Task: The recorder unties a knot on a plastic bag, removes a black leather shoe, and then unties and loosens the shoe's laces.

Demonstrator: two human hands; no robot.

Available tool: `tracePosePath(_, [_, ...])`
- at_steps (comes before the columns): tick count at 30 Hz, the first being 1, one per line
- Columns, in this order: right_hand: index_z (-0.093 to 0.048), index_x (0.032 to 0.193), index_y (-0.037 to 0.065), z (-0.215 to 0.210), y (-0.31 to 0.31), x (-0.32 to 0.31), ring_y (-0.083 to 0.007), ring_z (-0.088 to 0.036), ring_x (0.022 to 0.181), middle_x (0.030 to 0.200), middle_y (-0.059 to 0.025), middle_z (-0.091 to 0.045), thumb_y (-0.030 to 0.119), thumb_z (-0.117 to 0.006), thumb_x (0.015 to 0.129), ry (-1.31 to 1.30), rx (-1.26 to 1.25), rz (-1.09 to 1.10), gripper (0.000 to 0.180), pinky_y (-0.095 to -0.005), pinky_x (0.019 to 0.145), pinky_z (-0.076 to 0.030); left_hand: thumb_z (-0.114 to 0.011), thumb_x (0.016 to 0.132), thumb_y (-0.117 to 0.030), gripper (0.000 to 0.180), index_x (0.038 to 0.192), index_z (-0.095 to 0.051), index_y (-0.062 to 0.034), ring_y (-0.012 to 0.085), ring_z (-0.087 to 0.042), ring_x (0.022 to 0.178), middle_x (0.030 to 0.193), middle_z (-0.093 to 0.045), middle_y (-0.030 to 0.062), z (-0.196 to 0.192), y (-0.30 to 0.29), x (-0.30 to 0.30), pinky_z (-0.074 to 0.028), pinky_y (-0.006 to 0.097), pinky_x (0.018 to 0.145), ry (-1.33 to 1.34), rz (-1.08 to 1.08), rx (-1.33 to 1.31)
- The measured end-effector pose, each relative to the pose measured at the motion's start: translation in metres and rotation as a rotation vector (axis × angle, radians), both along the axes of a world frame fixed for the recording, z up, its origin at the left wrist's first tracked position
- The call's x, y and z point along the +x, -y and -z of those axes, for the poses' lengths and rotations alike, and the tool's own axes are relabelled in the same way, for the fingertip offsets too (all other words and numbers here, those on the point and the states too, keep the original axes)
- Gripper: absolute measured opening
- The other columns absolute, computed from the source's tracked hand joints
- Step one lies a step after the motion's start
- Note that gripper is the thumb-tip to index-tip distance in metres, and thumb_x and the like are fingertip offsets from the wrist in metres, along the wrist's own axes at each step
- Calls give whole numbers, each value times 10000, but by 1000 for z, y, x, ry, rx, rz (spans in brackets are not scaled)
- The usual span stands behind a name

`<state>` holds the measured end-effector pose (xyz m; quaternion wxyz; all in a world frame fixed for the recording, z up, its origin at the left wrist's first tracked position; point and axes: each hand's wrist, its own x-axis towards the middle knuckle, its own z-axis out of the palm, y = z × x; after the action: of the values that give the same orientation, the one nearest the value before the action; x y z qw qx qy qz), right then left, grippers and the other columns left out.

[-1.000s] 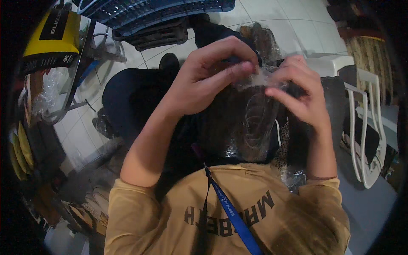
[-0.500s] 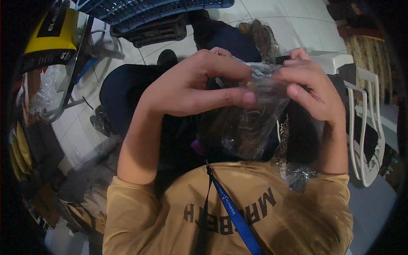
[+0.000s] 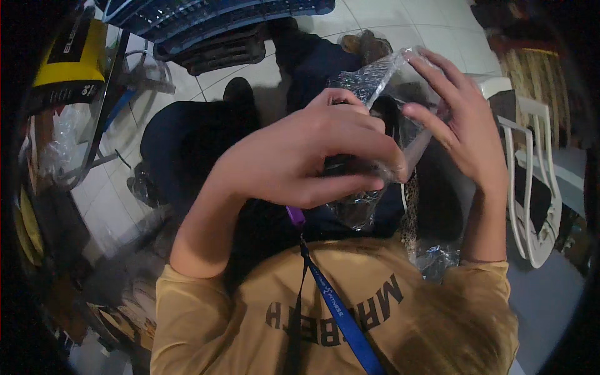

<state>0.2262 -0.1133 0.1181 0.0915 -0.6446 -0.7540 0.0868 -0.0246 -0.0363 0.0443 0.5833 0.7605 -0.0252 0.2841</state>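
Left hand: the left hand [image 3: 312, 156] lay across the middle of the view, fingers curled shut around the lower part of a clear plastic bag [image 3: 381, 112], pinning it against the dark thing inside so the film would not slip.
Right hand: the right hand [image 3: 462, 125], at about 2 o'clock from the left, had its fingers spread and open, fingertips touching the bag's upper edge, seemingly to hold the mouth up and apart.
Bag: held in the air in front of the chest, above the blue lanyard [image 3: 334, 306] at 6 o'clock; its contents were dark and hard to make out.
Surroundings: a white plastic chair [image 3: 531, 187] at 3 o'clock, blue crates [image 3: 206, 15] at 11 o'clock.
Change: half a second earlier the right hand's fingers were curled over the bag's top; here they had opened, and the bag's upper end had risen.
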Motion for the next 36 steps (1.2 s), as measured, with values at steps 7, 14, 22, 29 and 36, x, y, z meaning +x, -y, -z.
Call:
tracePosePath(7, [-738,1186,40,-26,-19,-26,-360,-720,908,1048,-93,-764,122,-824,802,-252,73,-467,402,-387,797,-569,-881,844,-98,174,1010,-829,-91,261,-609,738,793,-646,30,-4,12,3,-456,383,747,74,-204,148])
tracePosePath(14, [-643,1315,39,7,-24,-15,-441,-682,1100,1144,-191,-701,185,-848,810,-58,-189,-363,565,-506,934,-559,-920,719,-55,278,973,-810,-53,250,-636,714,767,-675,48,-23,-5,-4,-455,380,691,116,-415,389])
tracePosePath(22, [-411,1631,125,36,-5,-4,-465,-661,1205,1317,-239,-679,246,-863,845,-162,-301,-173,915,-528,1007,-547,-907,857,-253,686,1428,-611,-14,239,-655,1164,1438,-628,102,20,-36,-18,-507,370,1043,52,-443,36])
tracePosePath(29, [-385,1656,127,60,5,14,-458,-658,1237,1368,-230,-675,91,-686,935,-214,-397,-14,782,-489,1061,-532,-801,978,-513,843,1555,-474,7,223,-638,1272,1409,-667,114,31,-32,-31,-461,370,1131,-1185,-134,-179])
tracePosePath(36, [-565,1519,15,59,21,35,-327,-628,1335,1432,-209,-652,132,-681,912,-525,-85,127,629,-398,1128,-481,-735,821,-838,1317,1571,-373,182,379,-638,1355,1423,-639,357,75,-14,-18,-480,391,1140,-915,-257,-310])
